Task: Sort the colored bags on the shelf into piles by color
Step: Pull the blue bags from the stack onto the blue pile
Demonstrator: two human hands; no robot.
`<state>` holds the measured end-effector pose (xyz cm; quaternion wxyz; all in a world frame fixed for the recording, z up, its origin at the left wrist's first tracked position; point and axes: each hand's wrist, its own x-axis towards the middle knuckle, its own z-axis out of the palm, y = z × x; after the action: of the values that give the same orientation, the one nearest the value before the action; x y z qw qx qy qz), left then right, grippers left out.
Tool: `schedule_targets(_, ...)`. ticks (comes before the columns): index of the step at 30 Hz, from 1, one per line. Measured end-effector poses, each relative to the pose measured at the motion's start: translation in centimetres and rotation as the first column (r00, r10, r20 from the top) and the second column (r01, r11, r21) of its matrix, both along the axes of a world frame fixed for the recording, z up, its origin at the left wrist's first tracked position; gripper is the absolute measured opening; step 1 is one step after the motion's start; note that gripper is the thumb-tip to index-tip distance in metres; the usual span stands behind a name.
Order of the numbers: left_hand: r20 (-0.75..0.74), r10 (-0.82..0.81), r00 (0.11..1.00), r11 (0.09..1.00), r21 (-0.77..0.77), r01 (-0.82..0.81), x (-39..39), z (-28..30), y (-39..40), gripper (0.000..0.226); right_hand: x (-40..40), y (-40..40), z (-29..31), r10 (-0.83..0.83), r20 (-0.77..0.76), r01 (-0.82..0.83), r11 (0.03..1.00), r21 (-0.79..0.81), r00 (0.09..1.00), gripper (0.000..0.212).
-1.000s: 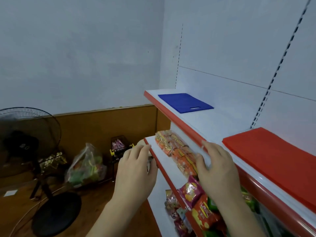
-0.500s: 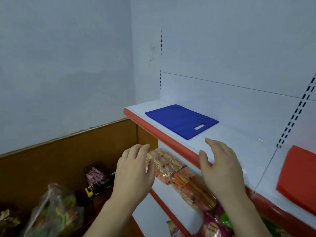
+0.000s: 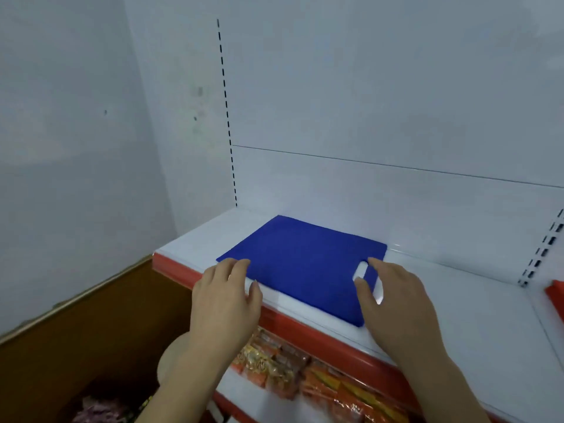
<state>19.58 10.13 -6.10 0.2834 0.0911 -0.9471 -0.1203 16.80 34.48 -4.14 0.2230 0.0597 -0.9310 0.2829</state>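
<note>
both hands up at the top shelf (image 3: 476, 312), palms down, forearms coming in from below. left hand (image 3: 224, 303) sits over the shelf's red front edge (image 3: 180, 271), fingers (image 3: 236, 265) loosely extended and released, tips at the near left corner of the blue bag (image 3: 302, 264); cannot tell if they touch it or hover just above. thumb sticks out to the right, over the white strip in front of the bag. right hand (image 3: 396, 303) is over the near right end of the blue bag, fingers straight-ish and spread, released, not grasping anything; index tip just beside the bag's cut-out handle slot (image 3: 360, 270), thumb pointing back toward the slot's near end. contact with the bag is unclear here too.

blue bag lies flat on the white shelf between the two sets of fingers, its far edge beyond the fingertips toward the back panel. a red bag (image 3: 556, 296) shows only as a corner well to the right of the right hand's fingers, same shelf.

lower shelf beneath the wrists holds a row of orange and yellow snack packets (image 3: 305, 370). brown wooden panel (image 3: 91, 337) left of the left hand, something purplish down low, too blurred to tell.
</note>
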Motion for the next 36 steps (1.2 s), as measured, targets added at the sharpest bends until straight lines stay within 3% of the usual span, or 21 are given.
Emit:
schedule_targets(8, 0.078, -0.155, 0.985, 0.987, -0.036, 0.158, -8.4, -0.6, -7.1, 0.043, 0.0, -5.0, 0.2, -0.305, 0.131, 0.298, 0.952, 0.068, 0.943, 0.051)
schedule_targets(15, 0.307, -0.146, 0.941, 0.982, -0.071, 0.176, -11.5, -0.3, -9.8, 0.045, -0.6, -6.7, -1.3, -0.564, 0.245, 0.516, 0.824, 0.234, 0.789, 0.043)
schedule_targets(20, 0.346, -0.261, 0.901, 0.965, 0.066, 0.254, -13.1, 0.2, -10.3, 0.033, -1.3, -6.7, -0.7, -0.580, 0.333, 0.583, 0.806, 0.103, 0.743, 0.028)
schedule_targets(24, 0.260, -0.279, 0.924, 0.959, 0.033, 0.281, -13.0, -0.2, -10.1, 0.025, -1.3, -6.9, -1.5, -0.639, 0.225, 0.647, 0.761, 0.048, 0.735, 0.014)
schedule_targets(30, 0.145, -0.254, 0.956, 0.966, -0.021, 0.259, -12.8, 0.0, -10.2, 0.045, -1.0, -7.2, -2.1, -0.669, 0.054, 0.668, 0.743, 0.043, 0.741, 0.015)
schedule_targets(34, -0.025, -0.311, 0.950, 0.950, -0.033, 0.311, -12.5, -0.4, -10.3, 0.028, -0.7, -7.4, -2.5, -0.640, -0.112, 0.640, 0.767, -0.046, 0.760, 0.011)
schedule_targets(36, -0.082, -0.327, 0.942, 0.945, -0.008, 0.327, -12.5, -0.2, -10.5, 0.030, -0.4, -7.7, -1.9, -0.600, -0.173, 0.592, 0.800, -0.100, 0.781, 0.012)
